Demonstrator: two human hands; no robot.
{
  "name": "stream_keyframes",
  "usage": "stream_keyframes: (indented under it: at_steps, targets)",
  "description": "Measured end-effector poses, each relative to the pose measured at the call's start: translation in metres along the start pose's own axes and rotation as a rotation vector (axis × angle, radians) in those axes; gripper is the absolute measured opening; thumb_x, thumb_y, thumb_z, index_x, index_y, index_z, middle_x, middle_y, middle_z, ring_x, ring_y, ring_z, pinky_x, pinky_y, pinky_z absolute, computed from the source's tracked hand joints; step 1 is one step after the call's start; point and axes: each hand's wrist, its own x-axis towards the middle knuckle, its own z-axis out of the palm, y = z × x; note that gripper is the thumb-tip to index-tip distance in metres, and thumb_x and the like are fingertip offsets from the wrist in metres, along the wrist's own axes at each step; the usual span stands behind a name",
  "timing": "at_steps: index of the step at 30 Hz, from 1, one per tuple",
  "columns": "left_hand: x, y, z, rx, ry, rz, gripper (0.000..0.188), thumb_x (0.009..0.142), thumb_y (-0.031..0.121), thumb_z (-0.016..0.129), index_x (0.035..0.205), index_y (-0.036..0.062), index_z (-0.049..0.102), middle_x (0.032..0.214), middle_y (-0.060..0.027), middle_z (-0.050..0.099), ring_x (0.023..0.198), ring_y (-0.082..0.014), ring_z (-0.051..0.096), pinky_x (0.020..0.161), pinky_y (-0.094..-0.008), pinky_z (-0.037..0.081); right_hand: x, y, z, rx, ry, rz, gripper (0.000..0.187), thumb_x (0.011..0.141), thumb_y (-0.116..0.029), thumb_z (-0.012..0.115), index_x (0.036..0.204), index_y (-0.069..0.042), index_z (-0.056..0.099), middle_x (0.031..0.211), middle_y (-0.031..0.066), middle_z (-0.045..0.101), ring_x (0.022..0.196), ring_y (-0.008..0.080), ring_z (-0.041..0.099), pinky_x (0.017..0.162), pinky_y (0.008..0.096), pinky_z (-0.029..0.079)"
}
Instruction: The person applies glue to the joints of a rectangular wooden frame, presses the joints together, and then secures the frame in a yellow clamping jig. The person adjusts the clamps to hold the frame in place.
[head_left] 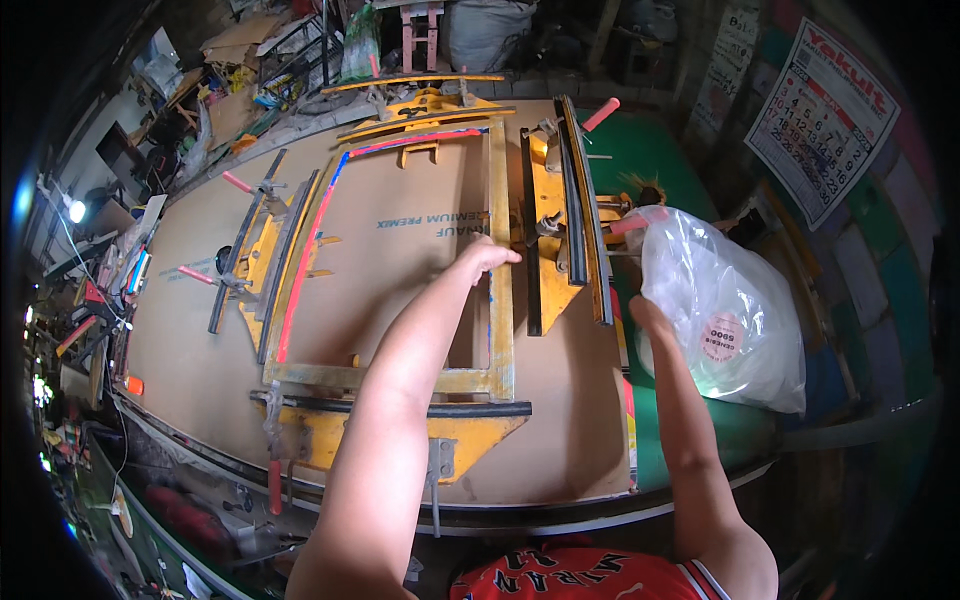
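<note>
A rectangular frame (pixel 387 379), yellowish with red and blue strips along its inner edge, lies on a brown board (pixel 190 320). My left hand (pixel 486 256) is at the frame's right rail, its fingers curled over the rail and its thumb toward the right. Yellow clamp brackets with black strips surround the frame: a right one (pixel 548 200), a left one (pixel 262 250), a near one (pixel 400 440) and a far one (pixel 425 103). My right hand (pixel 652 316) is against the left side of a clear plastic bag (pixel 735 310); its fingers are mostly hidden.
Under the bag is a green surface (pixel 670 440), right of the brown board. Pink-handled screws stick out from the brackets. A calendar (pixel 825 110) hangs on the wall at the right. Cluttered materials (pixel 265 80) lie beyond the far left edge. A lit lamp (pixel 76 211) is at the left.
</note>
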Motion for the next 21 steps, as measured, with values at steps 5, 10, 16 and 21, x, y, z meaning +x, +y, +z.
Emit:
stream_keyframes:
  at_steps: [5, 10, 16, 21]
  targets:
    - [0.013, -0.024, 0.016, 0.112, -0.163, 0.054, 0.121, 0.072, 0.036, 0.087, 0.155, -0.0076, 0.011, 0.165, -0.0236, 0.002, 0.145, -0.0410, 0.031, 0.098, -0.0599, 0.049, 0.058, 0.029, -0.016, -0.075, 0.194, 0.098, 0.058, 0.085, -0.027, 0.060, 0.136, 0.001, 0.054, 0.138, 0.0282, 0.056, 0.126, 0.0430, 0.055, 0.108, 0.0466, 0.043]
    - [-0.073, -0.003, 0.006, 0.199, -0.063, -0.016, 0.090, 0.088, 0.042, 0.073, 0.149, -0.0005, 0.023, 0.140, -0.0166, 0.038, 0.123, -0.0333, 0.052, 0.095, -0.0517, 0.052, 0.012, -0.021, -0.061, 0.030, 0.092, 0.065, 0.064, 0.089, -0.033, 0.064, 0.136, 0.006, 0.050, 0.127, 0.0298, 0.061, 0.118, 0.0492, 0.058, 0.100, 0.0530, 0.046]
    - [-0.102, -0.057, -0.066, 0.567, -0.345, 0.032, 0.061, 0.100, 0.040, 0.060, 0.143, 0.0005, 0.041, 0.131, -0.0213, 0.059, 0.114, -0.0253, 0.061, 0.098, -0.0376, 0.049, -0.083, -0.010, -0.013, 0.137, 0.297, -0.227, 0.084, 0.090, -0.021, 0.070, 0.149, 0.007, 0.018, 0.105, 0.0292, 0.067, 0.099, 0.0430, 0.068, 0.086, 0.0489, 0.054]
    - [-0.160, -0.143, -0.131, 0.746, -0.491, 0.094, 0.097, 0.075, 0.039, 0.088, 0.149, 0.0015, 0.038, 0.139, -0.0210, 0.056, 0.127, -0.0320, 0.056, 0.108, -0.0401, 0.045, -0.171, -0.029, 0.018, 0.746, -0.145, -0.412, 0.099, 0.086, -0.014, 0.078, 0.155, -0.004, 0.008, 0.110, 0.0229, 0.065, 0.099, 0.0305, 0.069, 0.090, 0.0446, 0.055]
